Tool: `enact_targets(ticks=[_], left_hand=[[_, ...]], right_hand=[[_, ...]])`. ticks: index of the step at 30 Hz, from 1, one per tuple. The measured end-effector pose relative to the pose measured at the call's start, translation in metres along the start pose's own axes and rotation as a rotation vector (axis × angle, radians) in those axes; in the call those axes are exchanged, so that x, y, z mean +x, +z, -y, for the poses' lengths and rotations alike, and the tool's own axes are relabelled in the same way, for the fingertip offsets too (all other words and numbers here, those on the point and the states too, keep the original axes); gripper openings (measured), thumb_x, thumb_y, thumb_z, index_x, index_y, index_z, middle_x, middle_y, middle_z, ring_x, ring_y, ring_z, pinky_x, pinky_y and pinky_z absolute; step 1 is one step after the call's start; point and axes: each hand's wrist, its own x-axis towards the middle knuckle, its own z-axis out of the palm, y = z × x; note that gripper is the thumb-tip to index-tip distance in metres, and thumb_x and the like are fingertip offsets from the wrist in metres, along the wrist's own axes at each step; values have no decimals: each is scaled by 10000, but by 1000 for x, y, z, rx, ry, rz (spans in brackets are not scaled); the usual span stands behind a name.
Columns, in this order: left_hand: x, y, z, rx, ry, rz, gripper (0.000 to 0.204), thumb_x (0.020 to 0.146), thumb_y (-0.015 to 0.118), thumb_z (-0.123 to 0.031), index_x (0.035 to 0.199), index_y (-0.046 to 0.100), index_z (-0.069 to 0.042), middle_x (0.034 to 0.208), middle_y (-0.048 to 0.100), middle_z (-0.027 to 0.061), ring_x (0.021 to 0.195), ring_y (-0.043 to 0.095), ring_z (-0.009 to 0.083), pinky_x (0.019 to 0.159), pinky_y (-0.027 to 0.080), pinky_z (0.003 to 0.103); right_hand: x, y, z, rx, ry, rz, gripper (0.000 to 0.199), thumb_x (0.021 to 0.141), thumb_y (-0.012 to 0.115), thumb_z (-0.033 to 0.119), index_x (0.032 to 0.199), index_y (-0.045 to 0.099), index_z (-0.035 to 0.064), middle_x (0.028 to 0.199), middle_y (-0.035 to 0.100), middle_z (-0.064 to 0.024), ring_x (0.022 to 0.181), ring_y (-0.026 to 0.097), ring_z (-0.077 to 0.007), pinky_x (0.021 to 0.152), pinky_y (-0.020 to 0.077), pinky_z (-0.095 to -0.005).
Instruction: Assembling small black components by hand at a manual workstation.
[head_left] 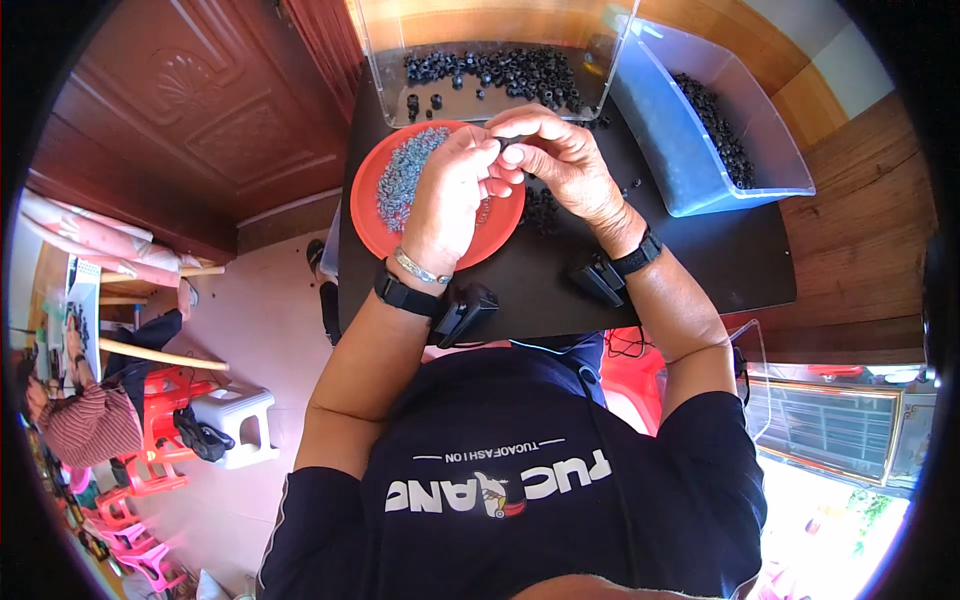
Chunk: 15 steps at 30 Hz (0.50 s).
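Note:
My left hand (452,190) and my right hand (572,168) meet above the right side of an orange-red plate (370,232). Their fingertips pinch one small black piece (508,143) between them, mostly covered by the fingers. A heap of small silvery metal pieces (402,178) lies on the plate, left of my left hand. Below my right hand, loose black pieces (541,212) are scattered on the dark table (700,265). Just beyond both hands stands a clear bin (385,60) with many small black knob-like parts (500,70) in it.
At the right, a translucent blue bin (650,150) holds more black parts (718,130). Black boxes hang at my wristbands, close over the table. A white stool (240,425) and red stools (165,415) stand at the left, near a person in a striped top (95,430).

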Motion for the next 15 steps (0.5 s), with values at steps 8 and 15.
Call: enact_targets(ticks=[8, 15], left_hand=[[-2, 2, -1, -62, 29, -26, 184, 921, 491, -178, 954, 569, -15, 894, 601, 59, 804, 582, 120, 704, 465, 243], [-1, 0, -1, -37, -4, 66, 206, 924, 481, -168, 997, 580, -3, 941, 598, 46, 816, 571, 109, 718, 467, 246]], right_hand=[[0, 5, 10, -188, -59, -30, 312, 819, 700, 93, 1121, 623, 79, 1054, 607, -48, 925, 585, -130, 756, 494, -264], [-1, 6, 14, -228, -145, -39, 268, 802, 687, 7, 1060, 632, 60, 1099, 594, -81, 916, 580, -134, 773, 486, -270]])
